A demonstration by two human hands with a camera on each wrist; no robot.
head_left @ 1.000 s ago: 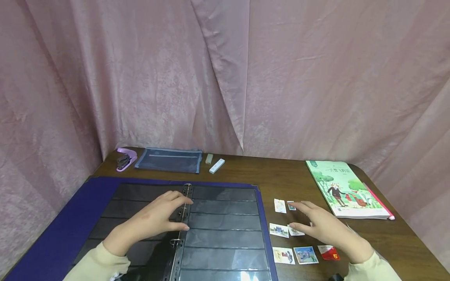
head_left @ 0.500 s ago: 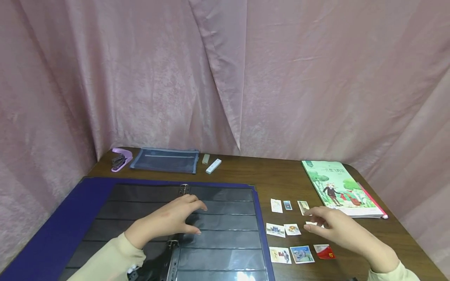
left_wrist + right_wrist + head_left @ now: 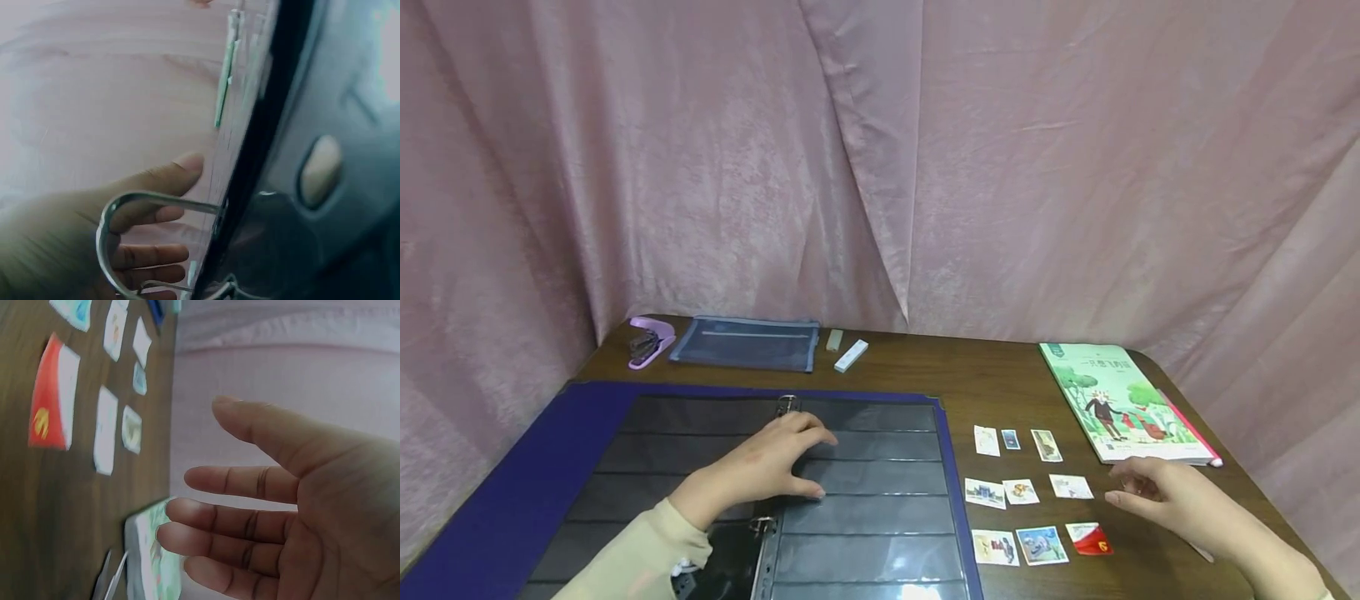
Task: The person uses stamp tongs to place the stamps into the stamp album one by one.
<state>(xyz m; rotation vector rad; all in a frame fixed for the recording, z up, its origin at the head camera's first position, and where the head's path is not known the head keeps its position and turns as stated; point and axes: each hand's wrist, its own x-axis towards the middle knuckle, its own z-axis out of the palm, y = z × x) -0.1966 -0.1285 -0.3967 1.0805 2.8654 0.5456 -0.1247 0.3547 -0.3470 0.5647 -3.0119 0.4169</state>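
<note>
An open ring-bound stamp album [image 3: 917,475] with dark sheets and clear strip pockets lies before me. My left hand [image 3: 763,462] hovers over its metal rings [image 3: 103,231], fingers loosely bent, holding nothing. To the album's right, several stamps lie in three rows, among them a red-and-white stamp [image 3: 1089,538], a blue stamp [image 3: 1042,546] and a pale stamp [image 3: 1071,487]. My right hand [image 3: 1180,504] is in the air right of these stamps, fingers apart and nothing in them. Below it, metal tweezers [image 3: 115,578] lie on the table, mostly hidden in the head view.
A green picture book [image 3: 1120,404] lies at the back right. Along the back edge are a purple stapler-like item [image 3: 655,342], a blue mesh pouch [image 3: 745,343] and two small pale blocks, one a white block [image 3: 851,356]. A pink curtain [image 3: 760,167] hangs behind the table.
My right hand has moved right, off the stamps, uncovering those in the right column. The left hand has shifted slightly right over the album. The head view has turned a little right.
</note>
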